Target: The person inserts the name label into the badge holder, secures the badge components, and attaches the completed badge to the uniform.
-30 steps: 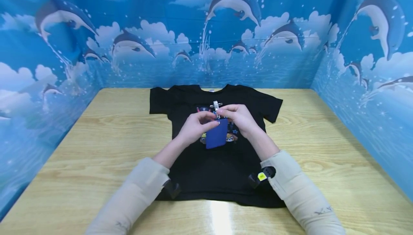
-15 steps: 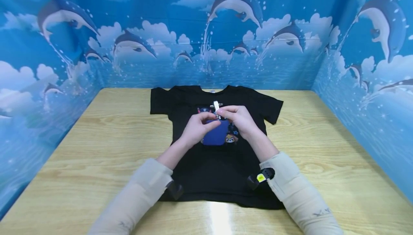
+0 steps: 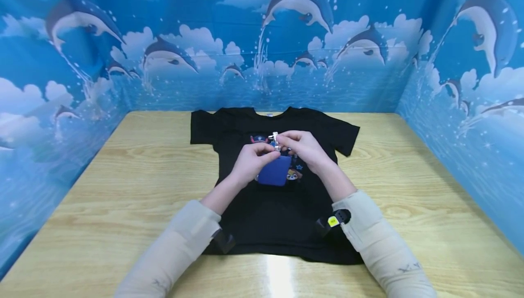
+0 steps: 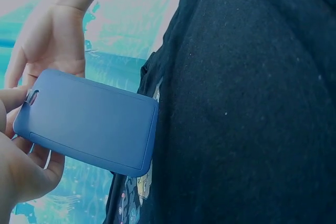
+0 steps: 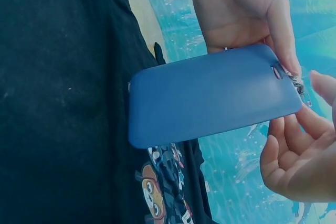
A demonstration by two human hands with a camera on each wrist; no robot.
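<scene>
In the head view, a blue badge holder (image 3: 273, 171) hangs over the black T-shirt (image 3: 282, 225), just below both hands. My left hand (image 3: 250, 160) pinches the metal fitting at its top between thumb and fingertips. With thumb and index finger, my right hand (image 3: 304, 149) pinches the silver clip (image 3: 275, 138) above that fitting. The left wrist view shows the holder (image 4: 89, 119) with its rounded corners and a slot, where the left thumb lies. Metal links (image 5: 299, 86) run from the slot in the right wrist view, partly covered by fingers.
The T-shirt lies spread flat on a wooden table (image 3: 143, 184), its neckline toward the back and a cartoon dog print (image 3: 293, 175) on its chest. Blue dolphin curtains (image 3: 196, 38) close in the table at the back and both sides.
The badge holder, turned slantwise a second ago, now hangs with its broad face toward the head camera. The clip has tilted and sunk a little, with my right fingertips moving slightly up along it.
</scene>
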